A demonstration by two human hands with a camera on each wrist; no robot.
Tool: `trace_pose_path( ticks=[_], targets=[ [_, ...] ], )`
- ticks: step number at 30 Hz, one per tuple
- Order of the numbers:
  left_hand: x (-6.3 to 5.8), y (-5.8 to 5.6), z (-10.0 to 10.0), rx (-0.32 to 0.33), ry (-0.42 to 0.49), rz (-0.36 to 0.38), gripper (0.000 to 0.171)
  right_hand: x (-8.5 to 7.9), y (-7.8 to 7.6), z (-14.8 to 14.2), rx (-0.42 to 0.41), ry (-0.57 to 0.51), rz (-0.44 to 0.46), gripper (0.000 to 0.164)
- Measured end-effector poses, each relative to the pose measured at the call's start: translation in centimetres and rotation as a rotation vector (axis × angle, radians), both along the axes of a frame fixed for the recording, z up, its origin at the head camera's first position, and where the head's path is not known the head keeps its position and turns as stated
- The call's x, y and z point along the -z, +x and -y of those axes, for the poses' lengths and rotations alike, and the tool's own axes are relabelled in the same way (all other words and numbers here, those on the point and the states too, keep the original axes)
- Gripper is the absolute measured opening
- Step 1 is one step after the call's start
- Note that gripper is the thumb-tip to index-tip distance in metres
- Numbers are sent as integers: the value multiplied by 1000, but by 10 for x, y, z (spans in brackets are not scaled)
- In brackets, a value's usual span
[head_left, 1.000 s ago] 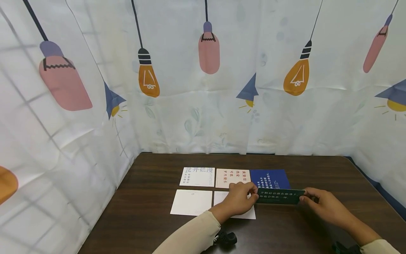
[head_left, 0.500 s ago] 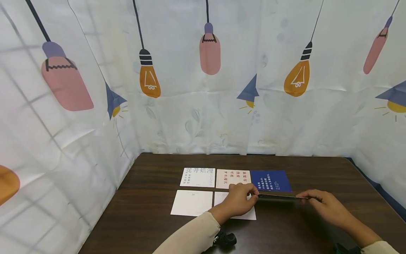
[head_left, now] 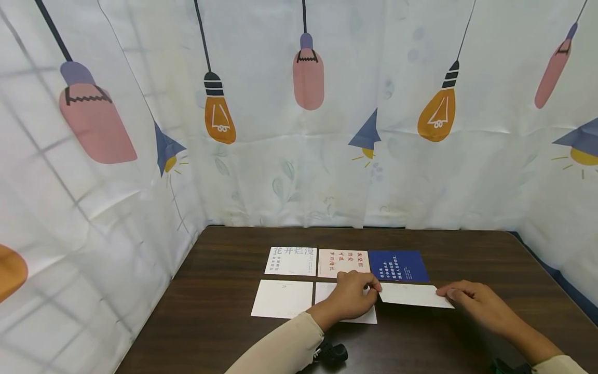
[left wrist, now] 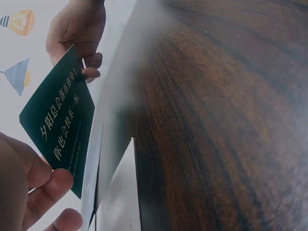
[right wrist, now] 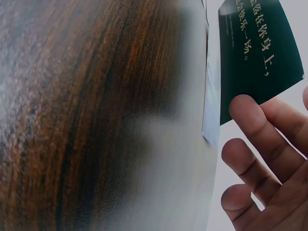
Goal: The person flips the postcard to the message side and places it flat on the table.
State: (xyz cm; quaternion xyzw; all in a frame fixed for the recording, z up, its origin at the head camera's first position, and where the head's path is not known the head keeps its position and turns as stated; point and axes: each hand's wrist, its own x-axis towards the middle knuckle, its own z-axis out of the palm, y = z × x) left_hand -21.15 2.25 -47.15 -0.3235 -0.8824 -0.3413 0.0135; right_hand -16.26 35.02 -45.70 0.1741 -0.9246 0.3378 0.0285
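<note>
A card is held above the table by both hands, its blank white face toward the head camera. Its dark green face, with light lettering, shows in both wrist views. My left hand pinches the card's left end between thumb and fingers. At the right end, my right hand grips a corner, with one fingertip on the green face in the right wrist view. A white card lies partly hidden under my left hand. Just behind the held card lies a blue card with white writing.
Other cards lie flat in rows: a white one with grey writing, one with red writing and a blank-looking one. They rest on a dark wood table. A patterned curtain hangs behind it.
The held card has turned over between the hands: its green printed face was toward the head camera, then it was edge-on, and now the white face shows. The flat cards have not moved.
</note>
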Motion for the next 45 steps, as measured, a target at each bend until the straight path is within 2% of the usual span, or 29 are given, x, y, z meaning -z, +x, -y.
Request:
trace_pose_path(
  ticks=[5,14,25,30,36,45],
  targets=[
    [1,1,0,0,-7,2,14,1,0,0,-36,5,79,24],
    [3,1,-1,16,-47,-5,14,5,-2,1,-75,-6,97,28],
    [4,3,-2,18,-165,-67,19,11,-2,2,-90,18,104,33],
    [2,6,-2,12,-200,-85,22,13,-2,3,-59,74,104,36],
    [2,7,-4,8,-253,-112,25,13,0,5,-47,92,97,38],
    [5,8,-8,-1,-313,-166,27,18,0,4,-61,130,47,40]
  ],
)
